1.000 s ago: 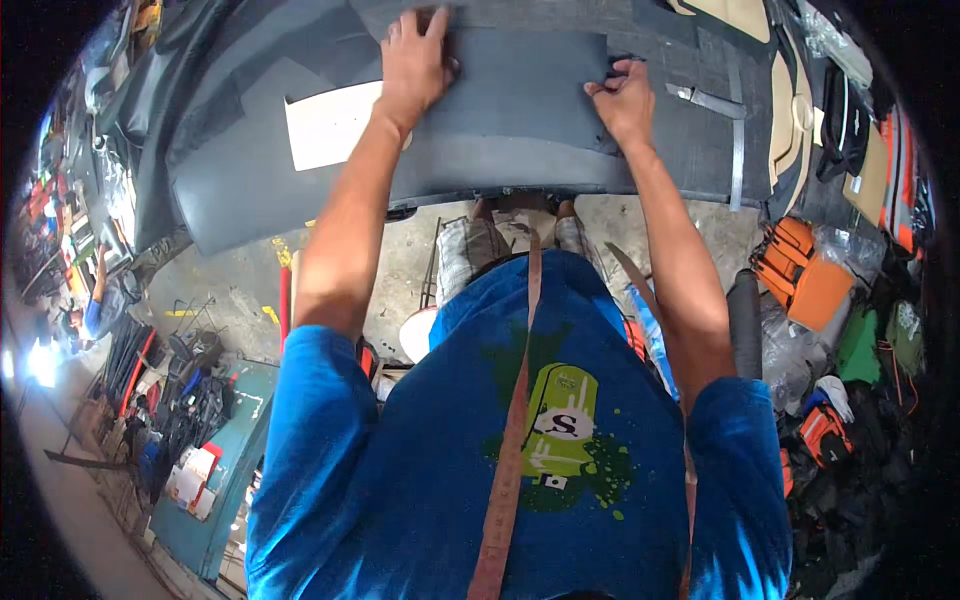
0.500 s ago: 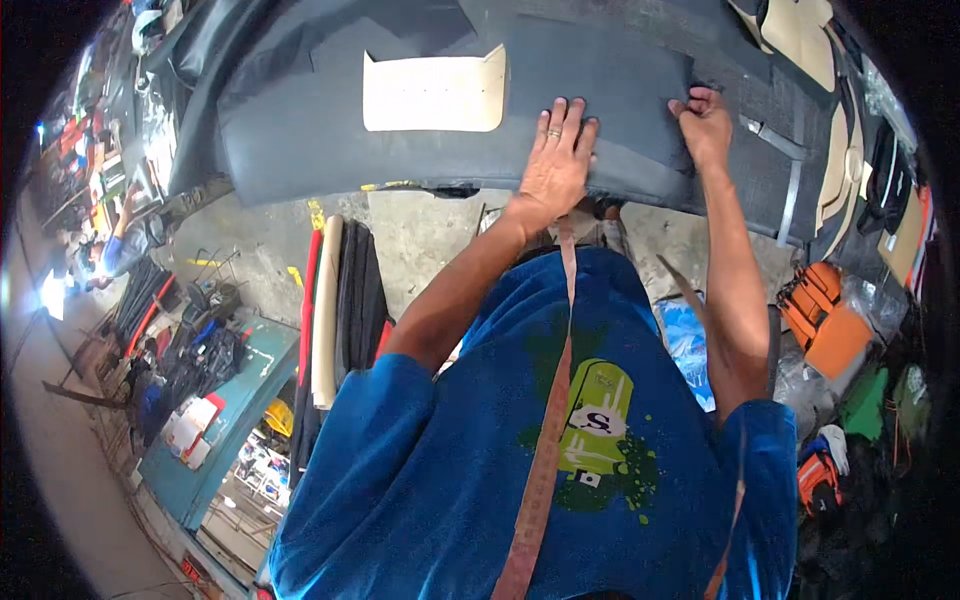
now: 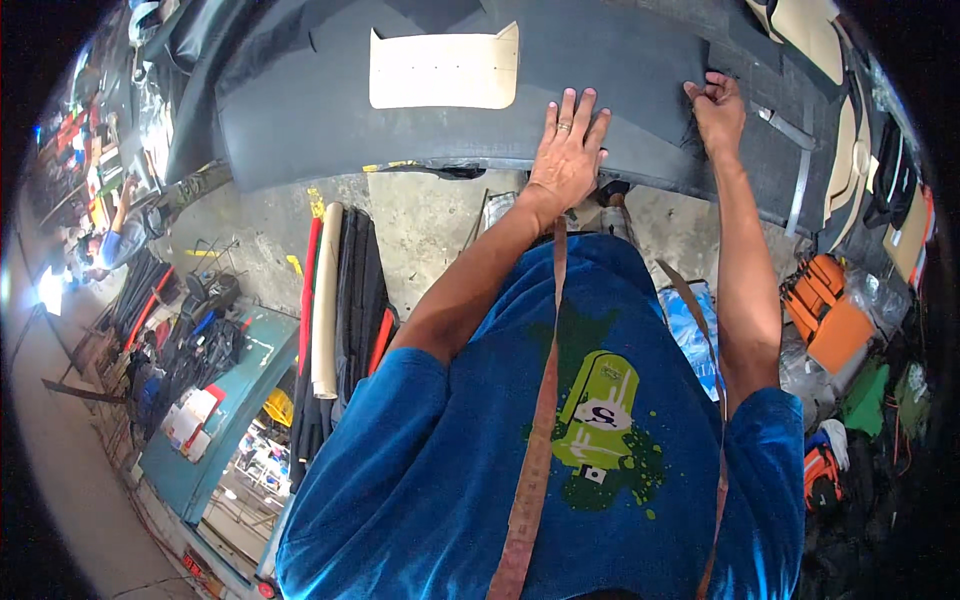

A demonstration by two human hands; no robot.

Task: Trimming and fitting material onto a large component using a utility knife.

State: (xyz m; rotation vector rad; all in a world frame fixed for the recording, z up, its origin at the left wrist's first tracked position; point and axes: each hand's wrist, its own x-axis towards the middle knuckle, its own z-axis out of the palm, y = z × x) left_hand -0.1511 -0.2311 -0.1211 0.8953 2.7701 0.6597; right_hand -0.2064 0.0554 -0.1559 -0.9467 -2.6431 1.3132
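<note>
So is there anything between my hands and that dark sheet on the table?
Nothing visible. The left hand lies flat on the dark grey sheet near its front edge, and the right hand pinches the sheet's edge directly. The cream paper pattern lies on the sheet further left, apart from both hands.

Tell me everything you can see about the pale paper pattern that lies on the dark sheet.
The pale paper pattern is a flat cream piece of card or stiff paper, roughly rectangular, wider than tall, with rounded lower corners and two small pointed tabs at its upper corners. A faint row of small marks runs across it. It lies flat on the dark grey sheet, apart from both hands: the left hand presses the sheet with spread fingers to the pattern's right, and the right hand grips the sheet farther right.
</note>
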